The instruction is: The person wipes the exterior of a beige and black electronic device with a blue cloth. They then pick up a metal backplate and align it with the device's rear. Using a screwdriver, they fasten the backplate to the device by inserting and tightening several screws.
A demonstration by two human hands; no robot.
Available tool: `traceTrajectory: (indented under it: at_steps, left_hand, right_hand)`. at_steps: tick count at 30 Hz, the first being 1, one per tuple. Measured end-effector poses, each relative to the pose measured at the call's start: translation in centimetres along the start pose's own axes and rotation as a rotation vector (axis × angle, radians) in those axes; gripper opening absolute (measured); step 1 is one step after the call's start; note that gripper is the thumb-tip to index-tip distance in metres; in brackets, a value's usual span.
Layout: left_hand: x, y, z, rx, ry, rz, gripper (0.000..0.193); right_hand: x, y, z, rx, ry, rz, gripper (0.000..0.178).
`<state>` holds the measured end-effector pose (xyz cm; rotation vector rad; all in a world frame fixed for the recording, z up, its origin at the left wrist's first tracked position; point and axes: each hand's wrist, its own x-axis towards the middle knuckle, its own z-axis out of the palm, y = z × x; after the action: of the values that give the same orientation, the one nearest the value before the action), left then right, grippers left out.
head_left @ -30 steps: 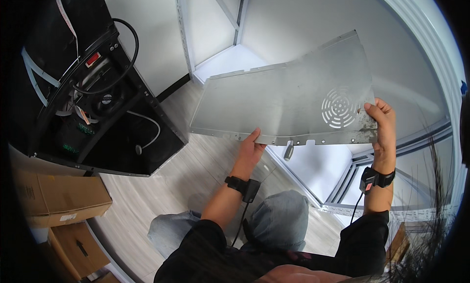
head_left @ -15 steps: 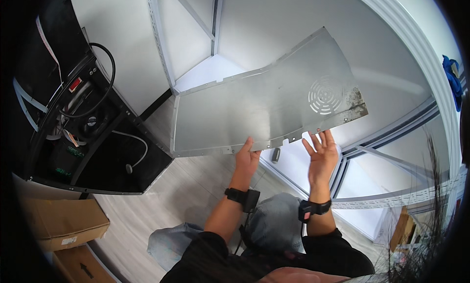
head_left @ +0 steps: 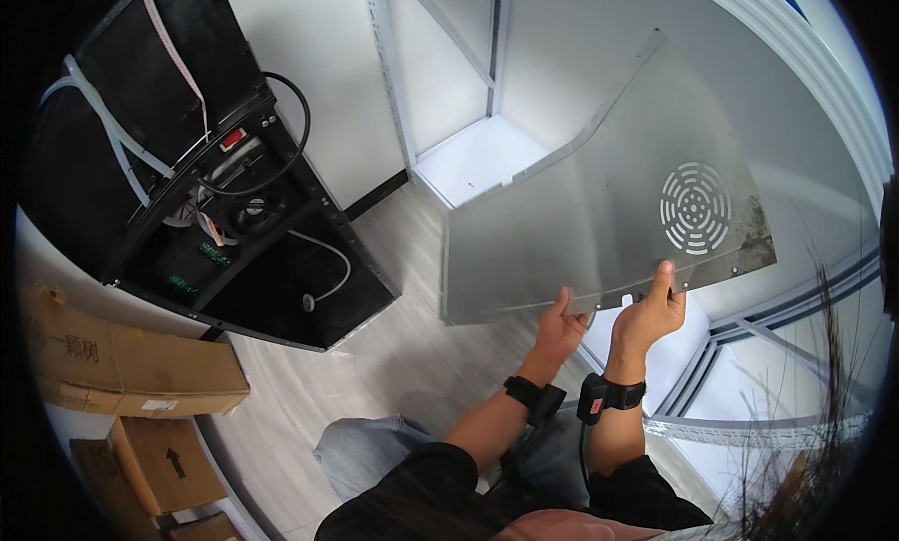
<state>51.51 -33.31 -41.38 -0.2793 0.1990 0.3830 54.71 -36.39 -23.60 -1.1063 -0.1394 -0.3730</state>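
A large bent sheet-metal panel is held up in front of me, its near edge gripped by both hands. Round vent slots are cut near its right end, beside a dark stained corner. My left hand pinches the edge near the middle, thumb on the face and fingers underneath. Farther right, my right hand grips the same edge below the vent, thumb on top. To the left stands a black machine housing with its inside exposed: a fan, a red switch, wires and a black cable.
Cardboard boxes are stacked at the lower left. White wall panels with a metal frame rise behind the sheet. A curved white frame runs along the right. Grey wood-look floor lies below.
The view has shifted, so the housing appears farther right. My right hand has gone from open fingers at the panel's edge to a thumb-over grip. The panel has tilted.
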Motion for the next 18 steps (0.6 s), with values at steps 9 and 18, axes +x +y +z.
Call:
traceTrajectory:
  at_steps: [9,18]
  left_hand:
    - [-2.1,-2.1,-2.5,0.057,-0.116,-0.402,0.071]
    - [-7.1,8.7,0.5,1.125,-0.275,-0.787,0.057]
  right_hand:
    - [0.0,1.5,0.6,-0.163,-0.151,-0.015,0.011]
    - [4.3,1.7,0.6,0.047,-0.325,0.014,0.013]
